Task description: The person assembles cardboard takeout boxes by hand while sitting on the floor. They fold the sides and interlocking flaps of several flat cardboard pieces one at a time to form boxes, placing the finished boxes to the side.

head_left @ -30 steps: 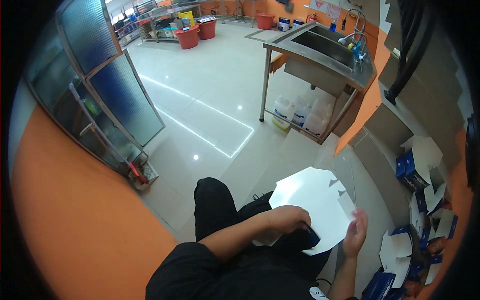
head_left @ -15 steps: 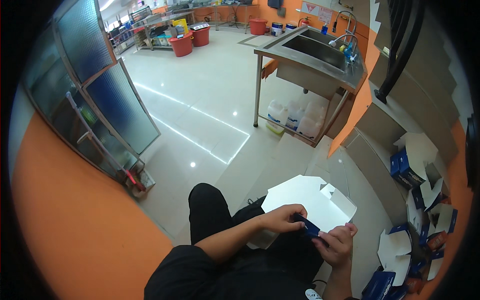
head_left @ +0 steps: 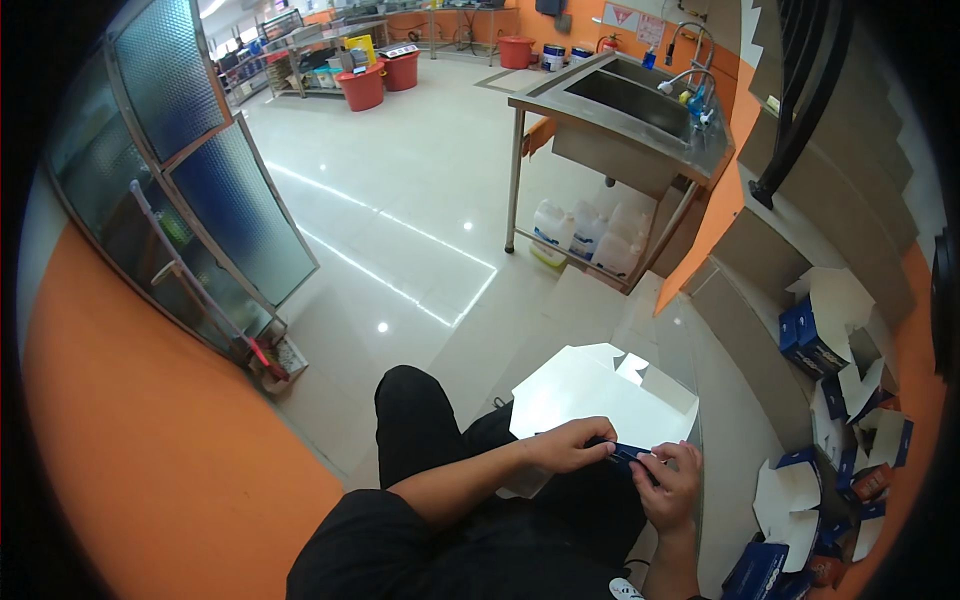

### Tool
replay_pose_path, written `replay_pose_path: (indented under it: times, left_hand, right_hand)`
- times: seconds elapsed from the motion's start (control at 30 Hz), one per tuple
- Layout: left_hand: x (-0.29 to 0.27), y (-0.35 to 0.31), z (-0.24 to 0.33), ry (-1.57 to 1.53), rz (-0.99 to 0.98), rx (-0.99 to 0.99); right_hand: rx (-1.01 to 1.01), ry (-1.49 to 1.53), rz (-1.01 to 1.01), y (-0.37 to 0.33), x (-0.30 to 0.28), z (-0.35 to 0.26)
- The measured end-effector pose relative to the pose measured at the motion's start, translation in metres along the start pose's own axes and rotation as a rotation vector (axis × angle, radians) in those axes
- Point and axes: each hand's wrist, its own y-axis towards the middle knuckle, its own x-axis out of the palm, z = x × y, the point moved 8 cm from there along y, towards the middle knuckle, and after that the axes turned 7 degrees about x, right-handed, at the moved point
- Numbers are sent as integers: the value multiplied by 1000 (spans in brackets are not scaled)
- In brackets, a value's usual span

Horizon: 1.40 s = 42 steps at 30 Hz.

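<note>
One cardboard carton (head_left: 590, 395) is held partly unfolded over the lap (head_left: 580, 510). Its broad, angular inner panel is plain white and faced upward. A folded flap and a small cutout are seen toward the far right. Dark blue is exposed at the near edge.

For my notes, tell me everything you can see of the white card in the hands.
The white card looks like smooth cardboard: a broad panel with angled corners, a notched flap at the far right and a dark blue part along its near edge. It is held over the legs, left hand and right hand on the blue part. Its underside is hidden.
</note>
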Motion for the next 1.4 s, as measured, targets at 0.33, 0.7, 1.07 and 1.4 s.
replay_pose_path:
  times: [0.33, 0.7, 1.07, 1.4]
  left_hand:
    - [-24, -7, 69, 450, 67, 285]
    - [-18, -7, 42, 544, 72, 179]
    - [19, -7, 27, 812, -27, 118]
    - [-4, -10, 33, 660, 42, -75]
  right_hand:
    - [139, 30, -107, 2, -11, 29]
    - [244, 43, -263, -1, -6, 37]
    - [-35, -90, -401, 0, 34, -5]
    - [112, -22, -311, 6, 26, 19]
